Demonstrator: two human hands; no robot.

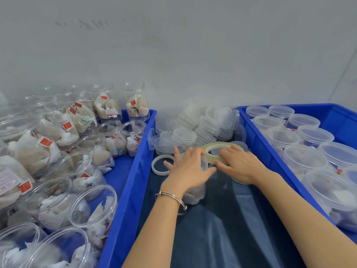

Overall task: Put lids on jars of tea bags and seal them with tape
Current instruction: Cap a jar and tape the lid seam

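A clear jar of tea bags (194,192) stands on the dark cloth between two blue crates. My left hand (188,167) lies spread over its lid, fingers curled round the lid's rim. My right hand (238,164) holds a roll of clear tape (218,149) just right of the lid, fingers over the roll's near side. A second tape roll (162,165) lies flat to the left of the jar. Most of the jar is hidden under my left hand.
The left blue crate (127,182) holds several open jars of tea bags (96,149). The right blue crate (268,149) holds several lidded jars (305,157). A heap of loose clear lids (204,124) lies behind my hands, against a grey wall.
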